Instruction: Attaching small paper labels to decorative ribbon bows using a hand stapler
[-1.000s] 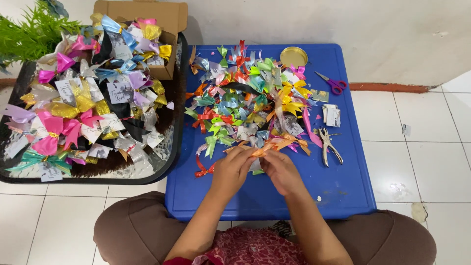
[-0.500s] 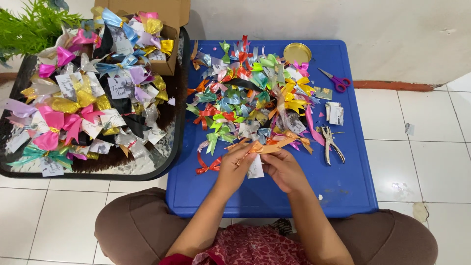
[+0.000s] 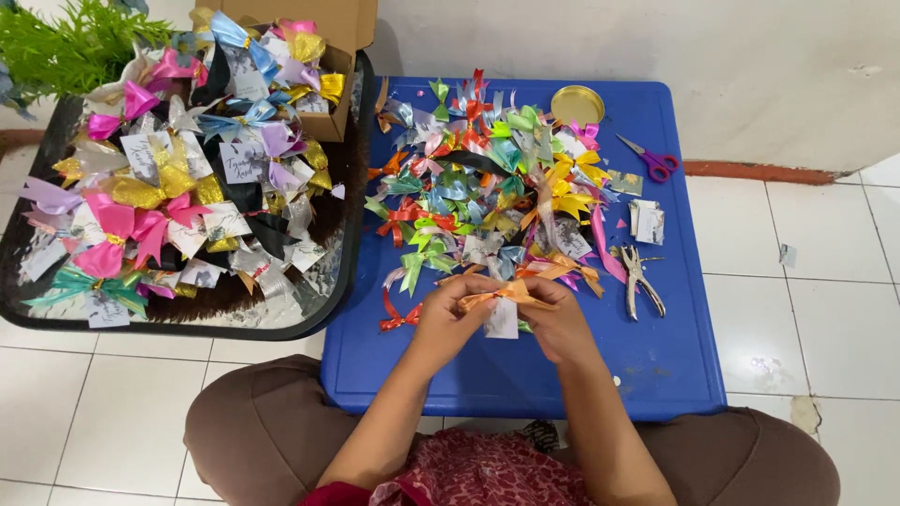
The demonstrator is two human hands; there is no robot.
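My left hand point(image 3: 450, 319) and my right hand point(image 3: 558, 323) meet over the front middle of a low blue table point(image 3: 656, 365). Together they pinch an orange ribbon bow point(image 3: 511, 293), with a small white card point(image 3: 502, 320) hanging under it between the hands. Just beyond my fingers lies a heap of many-coloured ribbon bows point(image 3: 487, 178) that covers the far half of the table. A red ribbon piece point(image 3: 398, 317) lies left of my left hand.
A metal hole punch point(image 3: 640, 281) and small white cards point(image 3: 647, 221) lie on the right of the table, purple-handled scissors point(image 3: 652, 161) and a gold tin lid point(image 3: 577, 104) further back. A black tray point(image 3: 342, 281) of finished bows with tags, a cardboard box point(image 3: 342, 37) and a green plant point(image 3: 66, 47) stand left.
Both hands have drawn slightly toward me with the orange bow, and the white card now hangs between them. The heap and the tools have not moved.
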